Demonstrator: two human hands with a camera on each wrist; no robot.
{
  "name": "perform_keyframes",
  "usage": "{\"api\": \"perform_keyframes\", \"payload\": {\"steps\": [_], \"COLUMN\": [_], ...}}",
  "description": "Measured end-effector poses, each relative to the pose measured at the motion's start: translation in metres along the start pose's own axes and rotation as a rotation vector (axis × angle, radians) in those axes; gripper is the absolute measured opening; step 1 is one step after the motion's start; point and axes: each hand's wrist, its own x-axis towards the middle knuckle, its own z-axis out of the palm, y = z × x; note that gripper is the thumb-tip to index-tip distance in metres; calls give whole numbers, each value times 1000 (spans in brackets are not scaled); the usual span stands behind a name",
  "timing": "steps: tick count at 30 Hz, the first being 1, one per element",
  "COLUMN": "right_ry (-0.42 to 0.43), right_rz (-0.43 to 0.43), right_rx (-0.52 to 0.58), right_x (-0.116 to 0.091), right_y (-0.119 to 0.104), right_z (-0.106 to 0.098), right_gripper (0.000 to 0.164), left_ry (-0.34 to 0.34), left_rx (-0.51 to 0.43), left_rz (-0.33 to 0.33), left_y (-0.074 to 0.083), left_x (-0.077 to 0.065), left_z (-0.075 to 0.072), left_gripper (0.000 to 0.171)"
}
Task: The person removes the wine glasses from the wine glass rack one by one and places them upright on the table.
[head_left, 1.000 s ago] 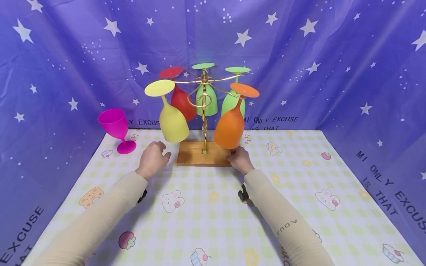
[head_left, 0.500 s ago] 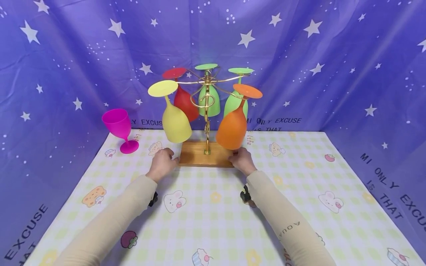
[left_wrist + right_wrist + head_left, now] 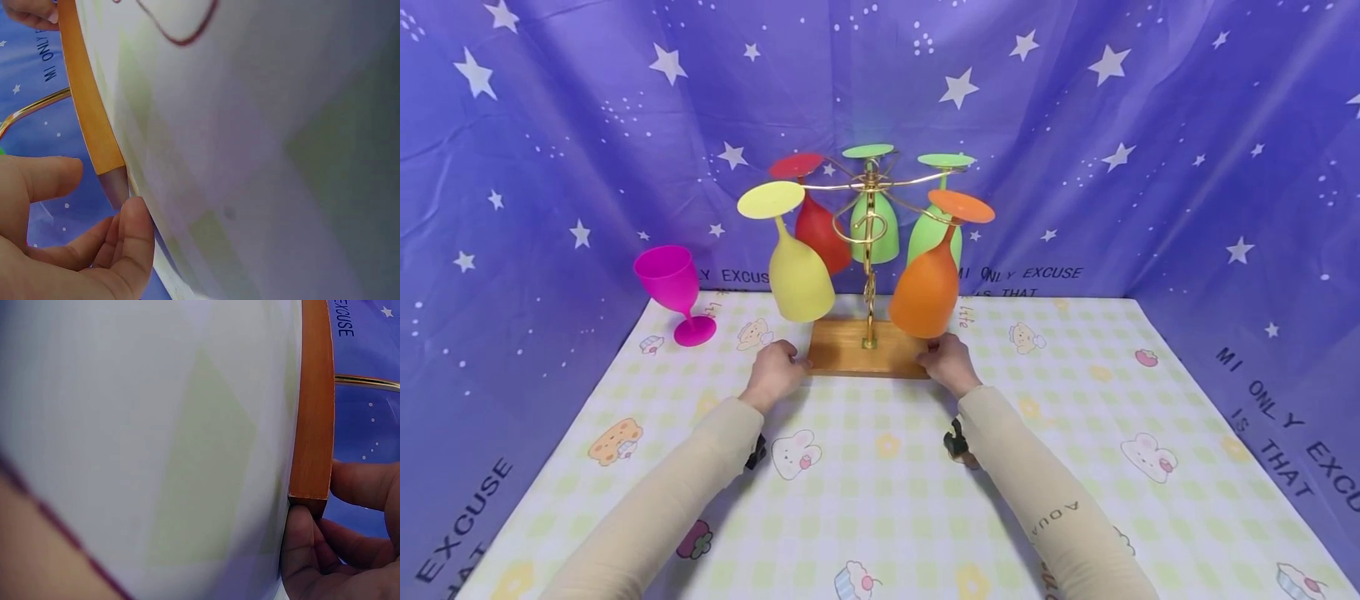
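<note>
In the head view a gold wine glass rack [image 3: 869,275] stands on a wooden base [image 3: 865,367]. Upside down from its arms hang a yellow goblet [image 3: 799,279], an orange goblet [image 3: 925,292], a red goblet [image 3: 820,233] and two green goblets [image 3: 876,233]. My right hand [image 3: 950,365] grips the base's right end, thumb on top and fingers against the end face [image 3: 309,505]. At the left end, my left hand [image 3: 773,371] has its fingertips by the base's corner [image 3: 112,178]; the thumb is apart from the wood. Whether those fingertips touch it, I cannot tell.
A magenta goblet [image 3: 668,279] stands upright at the table's back left, away from both hands. A checked cloth with cartoon prints covers the table [image 3: 880,500]. Blue starry curtains [image 3: 820,83] close off the back and sides.
My left hand has moved right, up to the base's left end. The right hand stays at its end. The whole head view has shifted slightly; the rack keeps its place on the table.
</note>
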Motion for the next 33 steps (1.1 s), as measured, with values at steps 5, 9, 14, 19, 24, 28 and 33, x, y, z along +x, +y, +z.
{"api": "perform_keyframes", "payload": {"steps": [5,9,14,19,24,28,33], "right_ry": [0,-3,-1,2,3,1,-5], "right_rz": [-2,-3,-3,-7,-16,-16,-3], "right_rx": [5,1,-5,-7,-10,-7,-2], "right_x": [0,1,0,0,-1,-2,-2], "right_y": [-1,0,1,0,-1,-1,-3], "right_z": [1,1,1,1,1,0,0], "right_gripper": [20,18,15,13,11,11,13], "left_ry": [-23,-36,-57,-80,-71,-60,-40], "left_rx": [-2,-14,-46,-90,-113,-149,-189], "left_rz": [-23,-42,-74,-119,-138,-159,-191], "left_y": [3,4,5,7,8,9,9], "left_x": [1,3,5,7,7,8,11], "left_z": [1,2,4,6,7,7,8], "left_gripper": [34,31,30,31,28,30,31]}}
